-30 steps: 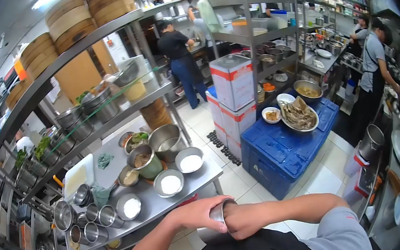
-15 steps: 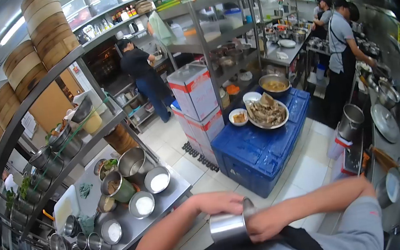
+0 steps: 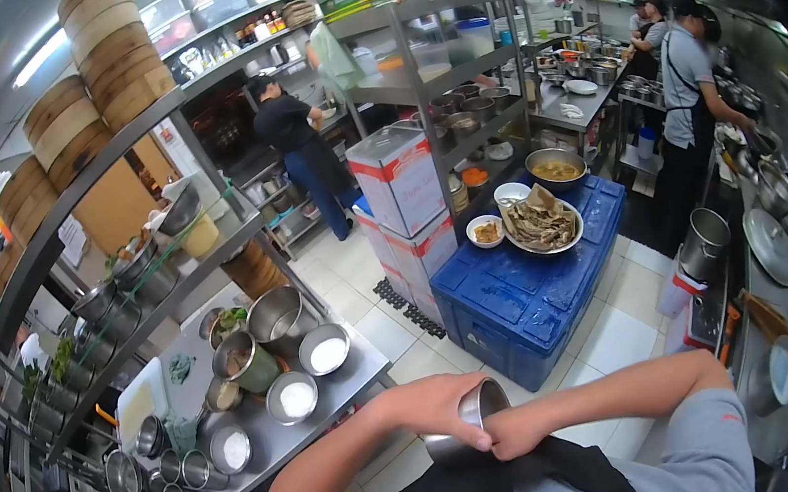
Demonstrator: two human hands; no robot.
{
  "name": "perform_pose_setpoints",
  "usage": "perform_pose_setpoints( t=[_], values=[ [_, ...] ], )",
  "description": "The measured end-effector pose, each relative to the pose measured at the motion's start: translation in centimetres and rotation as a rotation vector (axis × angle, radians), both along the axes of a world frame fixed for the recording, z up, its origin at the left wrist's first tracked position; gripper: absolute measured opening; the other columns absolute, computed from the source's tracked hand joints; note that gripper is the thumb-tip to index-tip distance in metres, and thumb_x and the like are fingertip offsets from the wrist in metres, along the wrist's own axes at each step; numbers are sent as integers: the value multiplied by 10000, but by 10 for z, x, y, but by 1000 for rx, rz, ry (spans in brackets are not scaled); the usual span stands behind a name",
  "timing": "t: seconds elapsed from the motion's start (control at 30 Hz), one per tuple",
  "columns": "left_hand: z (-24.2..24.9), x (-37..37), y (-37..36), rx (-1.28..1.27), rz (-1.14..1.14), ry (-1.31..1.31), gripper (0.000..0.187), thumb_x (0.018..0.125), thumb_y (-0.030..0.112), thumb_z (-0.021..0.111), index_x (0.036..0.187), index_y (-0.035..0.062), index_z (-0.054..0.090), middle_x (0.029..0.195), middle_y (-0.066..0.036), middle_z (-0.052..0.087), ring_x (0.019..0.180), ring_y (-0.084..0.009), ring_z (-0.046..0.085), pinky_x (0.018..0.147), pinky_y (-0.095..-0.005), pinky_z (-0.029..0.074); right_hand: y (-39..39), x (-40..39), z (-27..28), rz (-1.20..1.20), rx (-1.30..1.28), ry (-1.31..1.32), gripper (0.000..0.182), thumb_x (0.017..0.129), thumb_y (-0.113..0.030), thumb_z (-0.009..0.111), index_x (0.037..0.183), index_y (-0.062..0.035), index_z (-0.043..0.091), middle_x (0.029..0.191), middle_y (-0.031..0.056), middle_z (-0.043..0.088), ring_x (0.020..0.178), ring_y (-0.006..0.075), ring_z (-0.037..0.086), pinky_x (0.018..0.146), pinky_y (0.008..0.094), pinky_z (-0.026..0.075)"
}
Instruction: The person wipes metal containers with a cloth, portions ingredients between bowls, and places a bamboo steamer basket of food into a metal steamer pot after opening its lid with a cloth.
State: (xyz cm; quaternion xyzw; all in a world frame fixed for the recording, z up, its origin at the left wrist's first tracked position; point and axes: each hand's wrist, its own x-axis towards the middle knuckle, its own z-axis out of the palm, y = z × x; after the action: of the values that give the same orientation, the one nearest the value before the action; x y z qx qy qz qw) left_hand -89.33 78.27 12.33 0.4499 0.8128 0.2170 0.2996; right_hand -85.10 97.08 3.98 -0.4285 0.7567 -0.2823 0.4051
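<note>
In front of my apron, my left hand (image 3: 448,410) is wrapped around a stainless steel pot (image 3: 486,398), its mouth tilted up and to the right. My right hand (image 3: 515,432) is curled against the pot's near rim. Whatever its fingers hold, if anything, is hidden from me. I cannot see the pot's contents. To the left, bowls of white powder (image 3: 293,399) and a steel pot with brownish food (image 3: 244,360) stand on a metal counter (image 3: 356,375).
A blue chest (image 3: 530,298) ahead bears a bowl of brown pieces (image 3: 543,221) and a pan of yellowish liquid (image 3: 556,168). Stacked tins (image 3: 396,186) stand beside it. One co-worker (image 3: 292,150) is at the back, another (image 3: 688,98) at the right-hand stove. Bamboo steamers (image 3: 55,131) top the left shelf.
The pot has turned so its mouth faces up more, and my left hand has come around its near side. My right hand has drawn partly out of the mouth. My view has shifted slightly left.
</note>
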Motion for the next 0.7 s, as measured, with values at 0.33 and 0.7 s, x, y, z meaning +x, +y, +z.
perform_pose_setpoints(
  t=[0.33, 0.7],
  values=[
    [-52, -34, -20, -2, 22, -311, 820, 845, 697, 586, 1042, -99, 580, 940, -134, 645, 852, -201, 610, 753, -331, 499, -16, -33, -136, 42, -103, 576, 231, 784, -199, 656, 946, -37, 689, 910, 165, 687, 836, 355, 660, 749, 451, 525],
    [-63, -34, -45, -50, 16, -270, 781, 807, 661, 650, 1083, -64, 561, 985, -99, 622, 879, -163, 545, 768, -316, 455, -60, -14, 21, 38, 207, 318, 419, 800, -182, 706, 1169, -13, 604, 1150, 195, 637, 1069, 325, 610, 910, 406, 486]
  ],
)
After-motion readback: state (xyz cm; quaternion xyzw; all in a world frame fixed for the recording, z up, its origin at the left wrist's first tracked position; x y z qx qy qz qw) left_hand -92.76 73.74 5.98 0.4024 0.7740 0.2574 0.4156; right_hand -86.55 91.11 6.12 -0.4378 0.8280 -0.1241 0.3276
